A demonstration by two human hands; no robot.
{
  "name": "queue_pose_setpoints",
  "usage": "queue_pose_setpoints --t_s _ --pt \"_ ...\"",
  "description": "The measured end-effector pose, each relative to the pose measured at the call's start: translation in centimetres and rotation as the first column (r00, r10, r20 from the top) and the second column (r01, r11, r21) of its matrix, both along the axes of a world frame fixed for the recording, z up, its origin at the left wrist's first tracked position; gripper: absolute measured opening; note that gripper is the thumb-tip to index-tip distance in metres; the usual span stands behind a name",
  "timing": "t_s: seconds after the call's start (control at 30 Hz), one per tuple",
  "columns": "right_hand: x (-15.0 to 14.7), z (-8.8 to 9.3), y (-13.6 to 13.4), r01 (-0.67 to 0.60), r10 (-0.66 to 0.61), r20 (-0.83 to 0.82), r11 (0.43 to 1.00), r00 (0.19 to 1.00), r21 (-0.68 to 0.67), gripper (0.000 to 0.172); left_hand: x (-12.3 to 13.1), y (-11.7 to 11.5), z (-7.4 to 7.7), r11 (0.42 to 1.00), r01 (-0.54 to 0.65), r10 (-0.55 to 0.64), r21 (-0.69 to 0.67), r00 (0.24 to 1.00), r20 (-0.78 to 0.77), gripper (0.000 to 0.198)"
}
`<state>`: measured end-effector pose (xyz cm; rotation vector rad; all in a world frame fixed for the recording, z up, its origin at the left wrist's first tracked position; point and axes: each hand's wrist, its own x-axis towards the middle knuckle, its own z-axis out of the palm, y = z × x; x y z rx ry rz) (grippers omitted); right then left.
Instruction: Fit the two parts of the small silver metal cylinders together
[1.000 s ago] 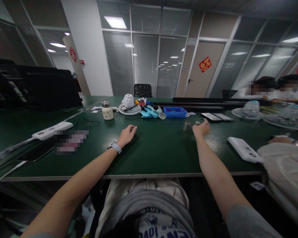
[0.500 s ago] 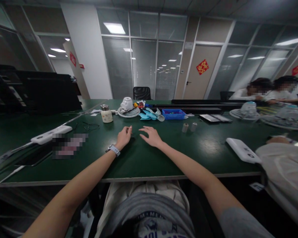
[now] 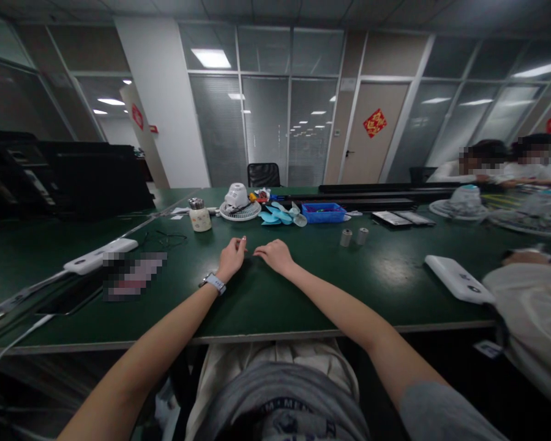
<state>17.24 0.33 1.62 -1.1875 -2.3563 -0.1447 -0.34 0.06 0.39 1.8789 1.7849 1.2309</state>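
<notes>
Hands this close should go slow and gentle, using just the fingertips and staying low over the green table (image 3: 257,309), so that nothing small drops or rolls. The left hand (image 3: 231,258) is in the middle of the frame, its fingers curled in and tips pointing up. The right hand (image 3: 276,256) is just beside it, bent at the wrist, its fingers close together and pointing left. I cannot tell if either hand pinches something tiny. Two small silver cans (image 3: 346,237) stand right of the middle, and blue fan blades (image 3: 275,215) lie above the hands.
</notes>
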Motion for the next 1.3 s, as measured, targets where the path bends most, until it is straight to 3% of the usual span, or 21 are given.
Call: queue_pose_setpoints --t_s 0.07,0.13,0.2,0.3,0.4,0.5,0.63,0.77,1.07,1.3 --pt "3.7 1.3 0.4 0.094 -0.087 -0.089 0.993 0.992 0.077 0.037 0.0 0.0 0.0 1.0 0.015 -0.015 -0.007 1.0 0.012 0.045" --pt "8.8 2.6 0.9 0.283 -0.249 -0.208 0.947 0.946 0.152 0.037 0.0 0.1 0.0 1.0 0.029 -0.029 -0.01 0.999 0.012 0.045" --pt "14.5 3.5 1.4 0.474 -0.403 -0.318 0.86 0.858 0.188 0.035 0.1 0.2 -0.1 0.999 0.033 -0.033 -0.013 0.999 -0.009 0.044" --pt "21.7 3.8 1.9 0.756 -0.659 -0.42 0.645 0.624 0.112 0.034 0.1 0.2 -0.2 0.999 0.026 -0.027 -0.027 0.999 -0.034 0.041" --pt "25.7 3.0 2.3 0.876 -0.801 -0.417 0.482 0.43 -0.021 0.031 0.1 0.3 -0.3 0.999 0.024 -0.025 -0.034 1.0 -0.013 0.04" --pt "27.0 2.0 2.7 0.901 -0.852 -0.393 0.418 0.346 -0.114 0.028 0.0 0.3 -0.3 0.999 0.029 -0.029 -0.043 1.0 -0.004 0.04" --pt "27.2 1.3 3.0 0.895 -0.871 -0.357 0.415 0.338 -0.165 0.025 0.0 0.2 -0.3 0.999 0.035 -0.036 -0.039 0.999 -0.016 0.04" --pt "27.0 0.8 3.1 0.905 -0.848 -0.406 0.413 0.341 -0.103 0.028 0.2 0.0 -0.1 0.999 0.035 -0.036 -0.041 0.999 -0.011 0.039" --pt "27.1 -0.3 3.8 0.883 -0.795 -0.478 0.463 0.373 -0.082 0.028 0.1 0.2 -0.3 0.998 0.033 -0.032 -0.062 0.999 0.014 0.04" --pt "27.4 -0.1 3.9 0.886 -0.824 -0.437 0.449 0.359 -0.119 0.029 0.0 0.4 -0.5 0.998 0.032 -0.032 -0.045 0.999 0.006 0.04"
